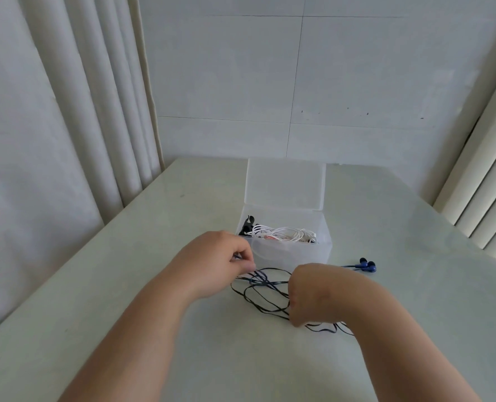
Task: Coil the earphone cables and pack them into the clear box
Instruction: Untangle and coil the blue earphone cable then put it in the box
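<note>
Table: pale top (125, 285), wall + curtains behind.
Box: clear box (294, 255) mid-table, lid (284, 184) up; white cables (284, 233) + black piece (246, 226) already in.
Todo: dark cable (265, 288) in loose loops just in front of box, blue buds (367, 265) trailing right. Not coiled yet.
L hand (217, 262): pinches cable, left end.
R hand (310, 291): fist curled on cable, right end.
Progress: looks like last set; coil, then pack.

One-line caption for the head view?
The left hand and right hand hold the loose blue cable before the open box.
</note>
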The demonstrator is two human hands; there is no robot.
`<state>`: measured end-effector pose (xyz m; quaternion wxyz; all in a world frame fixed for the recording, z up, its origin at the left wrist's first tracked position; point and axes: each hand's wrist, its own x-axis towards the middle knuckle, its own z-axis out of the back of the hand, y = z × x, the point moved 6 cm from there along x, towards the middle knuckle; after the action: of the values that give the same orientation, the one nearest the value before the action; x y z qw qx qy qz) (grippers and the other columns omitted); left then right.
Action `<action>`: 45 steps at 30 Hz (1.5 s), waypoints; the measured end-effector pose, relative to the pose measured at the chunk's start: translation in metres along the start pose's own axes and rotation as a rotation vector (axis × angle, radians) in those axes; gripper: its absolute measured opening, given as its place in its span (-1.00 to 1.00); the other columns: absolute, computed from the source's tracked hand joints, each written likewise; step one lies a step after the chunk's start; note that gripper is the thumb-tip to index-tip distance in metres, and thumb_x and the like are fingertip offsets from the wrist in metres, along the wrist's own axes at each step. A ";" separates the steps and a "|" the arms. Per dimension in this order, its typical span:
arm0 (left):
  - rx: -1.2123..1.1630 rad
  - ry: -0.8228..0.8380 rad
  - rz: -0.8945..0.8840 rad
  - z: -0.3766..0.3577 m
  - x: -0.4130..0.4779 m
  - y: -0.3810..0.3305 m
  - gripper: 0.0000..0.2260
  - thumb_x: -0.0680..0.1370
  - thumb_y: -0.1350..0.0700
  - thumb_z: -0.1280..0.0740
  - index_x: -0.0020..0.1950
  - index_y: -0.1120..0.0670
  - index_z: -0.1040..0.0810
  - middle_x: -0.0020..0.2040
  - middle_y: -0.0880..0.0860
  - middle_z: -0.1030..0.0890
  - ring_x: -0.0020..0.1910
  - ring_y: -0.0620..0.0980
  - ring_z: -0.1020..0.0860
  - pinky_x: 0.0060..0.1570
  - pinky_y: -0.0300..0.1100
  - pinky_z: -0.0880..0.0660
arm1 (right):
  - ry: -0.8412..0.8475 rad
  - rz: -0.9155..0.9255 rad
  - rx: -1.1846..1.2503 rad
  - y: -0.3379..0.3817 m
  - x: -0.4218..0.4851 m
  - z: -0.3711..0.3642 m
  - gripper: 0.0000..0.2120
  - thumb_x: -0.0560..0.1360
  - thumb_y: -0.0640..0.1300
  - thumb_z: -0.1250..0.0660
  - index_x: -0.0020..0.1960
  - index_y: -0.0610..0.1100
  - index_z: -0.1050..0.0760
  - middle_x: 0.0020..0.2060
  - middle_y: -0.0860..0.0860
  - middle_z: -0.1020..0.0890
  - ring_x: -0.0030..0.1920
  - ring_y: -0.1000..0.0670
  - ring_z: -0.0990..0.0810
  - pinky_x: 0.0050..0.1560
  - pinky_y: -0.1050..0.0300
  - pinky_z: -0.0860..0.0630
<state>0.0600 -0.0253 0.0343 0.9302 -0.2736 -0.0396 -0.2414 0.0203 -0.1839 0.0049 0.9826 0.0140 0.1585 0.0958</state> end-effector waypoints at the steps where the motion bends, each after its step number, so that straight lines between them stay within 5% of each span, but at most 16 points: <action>1: -0.010 -0.030 -0.002 0.002 0.000 -0.001 -0.88 0.48 -0.03 -0.39 -0.26 -0.12 -0.55 -0.26 -0.17 -0.54 -0.26 -0.22 -0.50 -0.20 -0.19 -0.46 | 0.004 -0.006 0.012 -0.002 -0.001 0.001 -0.66 0.30 -0.04 -0.37 -0.44 -0.12 -0.24 -0.51 0.01 -0.28 -0.46 -0.03 -0.28 -0.46 0.22 -0.20; 6: -0.122 -0.263 0.057 0.018 0.001 0.005 -0.79 0.55 -0.04 -0.28 -0.23 0.02 -0.50 -0.44 -0.10 -0.45 -0.43 -0.11 -0.35 -0.36 -0.14 -0.36 | -0.090 -0.041 0.157 -0.018 -0.008 0.022 -0.78 0.30 -0.01 -0.36 -0.25 -0.17 -0.52 -0.38 0.03 -0.54 -0.38 0.04 -0.46 -0.42 0.24 -0.33; 10: -0.199 -0.336 0.082 0.023 0.002 0.009 -0.77 0.56 0.01 -0.29 -0.25 0.07 -0.47 -0.45 -0.06 -0.40 -0.43 -0.10 -0.31 -0.36 -0.15 -0.30 | -0.065 -0.039 0.371 -0.023 -0.012 0.025 -0.93 0.29 -0.15 -0.32 -0.28 -0.06 -0.42 -0.45 0.06 -0.66 -0.45 0.09 -0.58 -0.47 0.31 -0.43; 14: -0.267 -0.451 0.102 0.031 0.000 0.014 -0.78 0.57 0.02 -0.28 -0.26 0.05 -0.50 -0.44 -0.07 -0.44 -0.41 -0.09 -0.37 -0.38 -0.24 -0.30 | -0.193 -0.037 0.554 -0.029 -0.014 0.037 -0.89 0.35 -0.17 -0.28 -0.20 0.02 -0.52 -0.40 0.11 -0.58 -0.54 0.18 -0.47 -0.52 0.32 -0.38; 17: -0.265 -0.554 0.160 0.038 -0.003 0.019 -0.74 0.57 0.00 -0.28 -0.27 0.10 -0.49 -0.45 -0.02 -0.41 -0.39 0.01 -0.41 -0.36 -0.12 -0.32 | -0.347 -0.012 0.626 -0.038 -0.019 0.052 -0.86 0.40 -0.13 -0.30 -0.28 -0.02 -0.61 -0.61 0.17 -0.43 -0.61 0.16 -0.33 -0.58 0.41 -0.22; 21: -0.197 -0.612 0.257 0.042 -0.004 0.026 -0.69 0.56 -0.02 -0.24 -0.28 0.16 -0.44 -0.39 0.12 -0.49 -0.31 0.16 -0.48 -0.33 0.00 -0.43 | -0.495 0.032 0.859 -0.048 -0.024 0.061 -0.58 0.42 0.28 -0.33 -0.38 -0.03 -0.56 -0.59 0.12 -0.25 -0.55 0.07 -0.20 -0.57 0.33 -0.17; 27: 0.122 -0.461 0.426 0.036 -0.005 0.043 -0.76 0.54 0.03 -0.21 -0.25 0.15 -0.45 -0.34 0.10 -0.53 -0.30 0.14 -0.49 -0.37 -0.12 -0.33 | -0.893 -0.160 1.222 -0.079 -0.037 0.073 -0.58 0.41 0.07 -0.39 -0.53 -0.07 -0.36 -0.59 0.05 -0.24 -0.56 0.01 -0.14 -0.47 0.23 -0.11; 32: 0.293 -0.082 0.443 0.010 0.001 0.051 -0.83 0.50 0.11 -0.23 -0.25 0.15 -0.49 -0.28 0.07 -0.56 -0.29 0.09 -0.50 -0.34 -0.18 -0.36 | -1.170 0.033 1.848 -0.090 -0.055 0.078 -0.55 0.47 -0.16 -0.33 -0.54 -0.02 -0.26 -0.57 0.06 -0.23 -0.57 0.04 -0.10 -0.51 0.22 -0.02; 36: 0.444 0.014 0.448 0.006 -0.002 0.057 -0.90 0.49 0.17 -0.22 -0.17 0.09 -0.51 -0.23 0.01 -0.54 -0.15 0.09 -0.58 -0.29 -0.18 -0.41 | -1.254 0.117 2.086 -0.096 -0.062 0.077 -0.56 0.49 -0.15 -0.29 -0.44 -0.04 -0.10 -0.49 0.02 -0.14 -0.51 -0.01 -0.04 -0.49 0.15 -0.01; 40: 0.571 0.032 0.495 0.012 -0.008 0.060 -0.86 0.40 0.28 -0.15 -0.32 0.07 -0.36 -0.35 0.01 -0.41 -0.33 0.06 -0.44 -0.36 -0.21 -0.29 | -1.361 -0.005 2.257 -0.108 -0.068 0.067 -0.55 0.48 -0.10 -0.31 -0.51 -0.03 -0.20 -0.49 0.04 -0.19 -0.50 -0.01 -0.08 -0.51 0.16 -0.07; 45: 0.516 -0.113 0.399 0.020 -0.005 0.045 -0.73 0.41 0.22 -0.17 -0.03 -0.05 -0.55 -0.01 -0.06 -0.58 0.01 0.06 -0.55 -0.02 -0.13 -0.38 | -1.224 -0.048 2.118 -0.109 -0.056 0.067 -0.55 0.46 -0.12 -0.30 -0.47 -0.01 -0.11 -0.49 0.04 -0.12 -0.52 0.00 -0.03 -0.53 0.17 -0.02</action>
<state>0.0779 0.0198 0.0280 0.9941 -0.0443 -0.0966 -0.0208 0.0094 -0.3017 0.0794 0.3997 0.8466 -0.3299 -0.1209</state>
